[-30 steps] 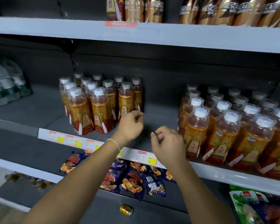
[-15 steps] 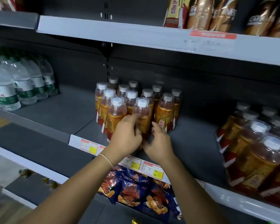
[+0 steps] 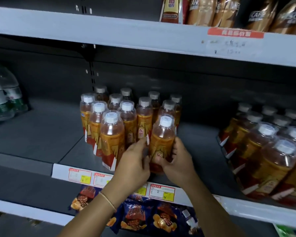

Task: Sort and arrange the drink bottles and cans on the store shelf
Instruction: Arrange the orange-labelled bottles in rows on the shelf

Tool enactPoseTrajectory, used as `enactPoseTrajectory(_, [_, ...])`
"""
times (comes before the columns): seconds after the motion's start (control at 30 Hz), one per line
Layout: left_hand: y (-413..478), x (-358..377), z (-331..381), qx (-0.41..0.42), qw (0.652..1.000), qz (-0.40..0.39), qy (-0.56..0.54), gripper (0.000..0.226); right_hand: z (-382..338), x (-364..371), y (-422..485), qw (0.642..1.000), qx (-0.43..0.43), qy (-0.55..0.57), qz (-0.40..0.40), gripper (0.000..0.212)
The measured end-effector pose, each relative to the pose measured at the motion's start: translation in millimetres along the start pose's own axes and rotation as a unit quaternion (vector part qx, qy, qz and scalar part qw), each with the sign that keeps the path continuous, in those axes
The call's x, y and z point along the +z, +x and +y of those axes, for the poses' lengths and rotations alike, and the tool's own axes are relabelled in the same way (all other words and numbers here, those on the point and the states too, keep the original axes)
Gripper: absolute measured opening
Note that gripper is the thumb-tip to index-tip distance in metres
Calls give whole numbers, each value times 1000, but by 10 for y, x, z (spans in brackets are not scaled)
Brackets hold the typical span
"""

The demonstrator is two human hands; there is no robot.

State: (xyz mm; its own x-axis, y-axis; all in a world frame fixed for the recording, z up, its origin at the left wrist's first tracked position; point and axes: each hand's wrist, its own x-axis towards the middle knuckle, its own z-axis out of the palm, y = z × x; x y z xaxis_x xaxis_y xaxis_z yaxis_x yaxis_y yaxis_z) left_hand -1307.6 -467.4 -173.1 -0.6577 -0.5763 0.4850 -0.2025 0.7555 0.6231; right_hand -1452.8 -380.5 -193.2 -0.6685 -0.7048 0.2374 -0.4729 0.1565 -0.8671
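Near the front edge of the shelf (image 3: pixel 41 134), just behind the price tags (image 3: pixel 79 174), the left hand (image 3: pixel 135 163) and right hand (image 3: pixel 180 159) clasp one orange bottle (image 3: pixel 162 139) from either side, low on its label. The right thumb curls across its front, likely to keep it upright while it is squared up. The bottle stands at the right front corner of the pack of matching bottles (image 3: pixel 126 117), seemingly to fill out the front row. Farther right, well apart, stands a second batch (image 3: pixel 263 151) of the same drink.
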Motion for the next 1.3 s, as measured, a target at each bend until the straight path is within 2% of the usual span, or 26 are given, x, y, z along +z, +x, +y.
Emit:
enactPoseTrajectory(0.13, [162, 348, 117, 19, 994, -90, -52, 40, 163, -457, 11, 999, 9, -20, -28, 64])
enactPoseTrajectory(0.23, [297, 640, 270, 34, 994, -84, -64, 34, 287, -697, 55, 1000, 6, -25, -8, 71])
enactPoseTrajectory(0.33, [460, 887, 396, 37, 993, -93, -64, 34, 431, -827, 122, 999, 34, -5, 32, 62])
enactPoseTrajectory(0.5, [757, 1160, 512, 8, 995, -88, -41, 29, 566, -959, 372, 997, 55, -30, 37, 61])
enactPoseTrajectory(0.67, [1008, 1336, 555, -26, 994, -103, -33, 23, 561, -1006, 677, 995, 75, -31, 60, 50])
enactPoseTrajectory(0.93, [1186, 1549, 447, -37, 984, -132, -113, 45, 643, -1007, 917, 991, 73, -44, 103, 30])
enactPoseTrajectory(1.13, [1210, 1670, 324, -91, 959, -142, -227, 59, 717, -966, 1038, 989, 74, -40, 122, 28])
enactPoseTrajectory(1.3, [1182, 1649, 346, -93, 947, -127, -279, 65, 760, -926, 1123, 988, 77, -24, 136, 27])
